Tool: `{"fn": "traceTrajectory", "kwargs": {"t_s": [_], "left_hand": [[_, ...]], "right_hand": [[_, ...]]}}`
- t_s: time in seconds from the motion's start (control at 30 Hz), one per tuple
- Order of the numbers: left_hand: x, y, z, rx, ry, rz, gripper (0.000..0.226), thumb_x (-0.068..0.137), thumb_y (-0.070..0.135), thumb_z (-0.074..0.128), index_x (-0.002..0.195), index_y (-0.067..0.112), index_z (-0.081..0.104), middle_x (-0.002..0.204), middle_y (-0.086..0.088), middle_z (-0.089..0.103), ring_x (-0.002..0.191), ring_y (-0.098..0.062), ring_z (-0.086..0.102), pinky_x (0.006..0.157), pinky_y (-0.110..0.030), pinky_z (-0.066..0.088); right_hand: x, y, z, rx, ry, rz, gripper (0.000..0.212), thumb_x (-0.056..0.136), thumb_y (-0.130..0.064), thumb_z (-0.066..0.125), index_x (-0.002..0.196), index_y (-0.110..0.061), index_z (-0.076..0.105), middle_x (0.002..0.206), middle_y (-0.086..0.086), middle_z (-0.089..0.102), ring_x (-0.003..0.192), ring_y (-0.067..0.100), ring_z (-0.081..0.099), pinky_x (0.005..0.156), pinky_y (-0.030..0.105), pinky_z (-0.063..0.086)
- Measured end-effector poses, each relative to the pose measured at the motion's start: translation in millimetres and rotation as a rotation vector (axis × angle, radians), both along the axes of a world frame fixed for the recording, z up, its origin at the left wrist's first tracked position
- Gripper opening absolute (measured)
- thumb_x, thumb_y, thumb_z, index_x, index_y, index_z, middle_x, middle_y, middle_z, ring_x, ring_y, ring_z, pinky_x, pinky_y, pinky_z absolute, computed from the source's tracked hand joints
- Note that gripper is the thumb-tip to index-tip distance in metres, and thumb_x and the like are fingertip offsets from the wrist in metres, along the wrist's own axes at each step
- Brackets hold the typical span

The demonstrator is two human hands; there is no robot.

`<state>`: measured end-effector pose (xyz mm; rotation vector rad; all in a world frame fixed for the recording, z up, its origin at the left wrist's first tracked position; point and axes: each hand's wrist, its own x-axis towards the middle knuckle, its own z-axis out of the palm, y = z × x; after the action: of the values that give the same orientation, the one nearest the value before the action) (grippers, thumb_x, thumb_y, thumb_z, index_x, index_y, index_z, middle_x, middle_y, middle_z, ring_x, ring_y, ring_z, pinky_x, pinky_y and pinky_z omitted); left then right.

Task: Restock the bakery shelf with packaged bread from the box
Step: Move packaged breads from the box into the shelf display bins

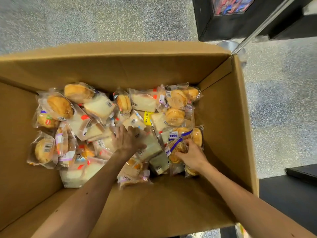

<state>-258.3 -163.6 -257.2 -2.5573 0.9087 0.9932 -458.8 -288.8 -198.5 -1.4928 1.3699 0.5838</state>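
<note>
Cardboard box (223, 117) sits open on the speckled floor (85, 19), and the bottom is covered in packaged bread (175, 115), round buns and white sandwich wedges all jumbled together. So imo the restocking has a long way to go. I can't positively pick out a shelf from up here, just a black fixture (223, 28) past the far right corner.

Step in hand is grabbing packs. How I'd do it:
- Take each one by the loose crimped ends of the film or cup the whole pack. Don't squeeze the middle, soft bread probably dents easily.
- Pick from the top of the pile, not something half buried.
- Lift straight up so the neighbours don't get dragged along.
- Clear the tall box walls before swinging out.

Hands: both bare forearms go in over the near wall, angled down and inward. Right hand (192, 156) is near the right wall, knuckles up, fingers curled into a bun pack (177, 148) with a purple-striped label, so that one's grasped. Left hand (128, 140) is mid-pile, palm down, fingers splayed and fairly straight across a white sandwich pack (151, 148). It touches the pack, but it's a bit blurry and I can't see it closing on anything, so I'd call it released.
</note>
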Motion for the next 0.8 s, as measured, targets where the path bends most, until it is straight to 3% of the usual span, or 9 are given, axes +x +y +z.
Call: {"fn": "traceTrajectory", "kwargs": {"t_s": [0.1, 0.17, 0.23, 0.43, 0.53, 0.6, 0.7, 0.77, 0.8], "left_hand": [[-3, 4, -4, -0.091, 0.011, -0.162, 0.081, 0.065, 0.072, 0.072, 0.123, 0.020, 0.048, 0.133, -0.008, 0.043, 0.125, -0.028, 0.040, 0.105, -0.042, 0.034], [-9, 6, -5, -0.122, 0.240, -0.044, 0.082, 0.067, 0.065, 0.078, 0.121, 0.018, 0.038, 0.126, -0.008, 0.055, 0.113, -0.029, 0.054, 0.084, -0.037, 0.042], [-17, 4, -4, -0.116, 0.302, -0.008, 0.091, 0.064, 0.062, 0.082, 0.124, 0.018, 0.031, 0.118, -0.008, 0.061, 0.106, -0.030, 0.060, 0.074, -0.035, 0.041], [-23, -11, 11, -0.074, 0.294, 0.005, 0.091, 0.068, 0.036, 0.088, 0.134, 0.016, 0.029, 0.115, -0.013, 0.060, 0.104, -0.033, 0.060, 0.072, -0.036, 0.041], [-16, -10, 23, -0.073, 0.357, 0.045, 0.094, 0.066, 0.038, 0.089, 0.136, 0.016, 0.032, 0.121, -0.015, 0.060, 0.109, -0.034, 0.058, 0.077, -0.037, 0.045], [-10, -6, 39, -0.096, 0.396, 0.137, 0.104, 0.066, 0.040, 0.089, 0.145, 0.015, 0.027, 0.137, -0.015, 0.053, 0.122, -0.035, 0.052, 0.091, -0.037, 0.045], [-4, 2, 73, -0.200, 0.498, 0.272, 0.120, 0.068, 0.041, 0.088, 0.154, 0.006, 0.014, 0.156, -0.009, 0.033, 0.143, -0.030, 0.032, 0.110, -0.034, 0.032], [-3, 5, 98, -0.298, 0.558, 0.352, 0.129, 0.054, 0.052, 0.093, 0.151, 0.003, 0.024, 0.151, -0.005, 0.039, 0.143, -0.029, 0.033, 0.112, -0.032, 0.033], [-3, 5, 113, -0.350, 0.580, 0.407, 0.123, 0.046, 0.055, 0.095, 0.142, 0.005, 0.037, 0.137, -0.002, 0.052, 0.134, -0.027, 0.044, 0.104, -0.025, 0.042]], "right_hand": [[-2, 0, 0, -0.002, 0.012, -0.002, 0.055, 0.089, -0.024, 0.071, 0.137, -0.022, 0.044, 0.130, -0.003, 0.059, 0.124, 0.018, 0.055, 0.105, 0.042, 0.047], [-3, 0, 1, -0.008, 0.022, -0.008, 0.058, 0.089, -0.025, 0.071, 0.140, -0.023, 0.042, 0.133, -0.002, 0.057, 0.126, 0.019, 0.052, 0.105, 0.040, 0.046], [-6, 0, 2, -0.013, 0.034, -0.020, 0.063, 0.088, -0.028, 0.072, 0.143, -0.023, 0.040, 0.136, 0.000, 0.055, 0.127, 0.020, 0.052, 0.105, 0.042, 0.047], [-15, -2, 13, 0.009, 0.019, -0.086, 0.068, 0.087, -0.027, 0.073, 0.145, -0.024, 0.037, 0.133, 0.000, 0.058, 0.121, 0.018, 0.057, 0.103, 0.042, 0.049], [-18, -4, 24, 0.025, -0.021, -0.143, 0.069, 0.085, -0.028, 0.075, 0.143, -0.025, 0.039, 0.133, -0.001, 0.058, 0.121, 0.018, 0.056, 0.104, 0.043, 0.049], [-21, -5, 38, 0.023, -0.060, -0.189, 0.069, 0.084, -0.028, 0.076, 0.142, -0.024, 0.040, 0.132, -0.002, 0.057, 0.121, 0.019, 0.057, 0.104, 0.045, 0.049], [-29, -5, 65, 0.022, -0.170, -0.299, 0.065, 0.082, -0.024, 0.079, 0.136, -0.023, 0.042, 0.127, -0.001, 0.060, 0.114, 0.020, 0.061, 0.099, 0.047, 0.052], [-37, -6, 89, 0.038, -0.251, -0.377, 0.065, 0.079, -0.022, 0.081, 0.130, -0.023, 0.041, 0.119, 0.001, 0.061, 0.106, 0.019, 0.065, 0.095, 0.046, 0.054], [-41, -7, 102, 0.036, -0.300, -0.405, 0.064, 0.078, -0.022, 0.082, 0.126, -0.023, 0.040, 0.116, 0.002, 0.062, 0.102, 0.020, 0.067, 0.092, 0.046, 0.056]]}}
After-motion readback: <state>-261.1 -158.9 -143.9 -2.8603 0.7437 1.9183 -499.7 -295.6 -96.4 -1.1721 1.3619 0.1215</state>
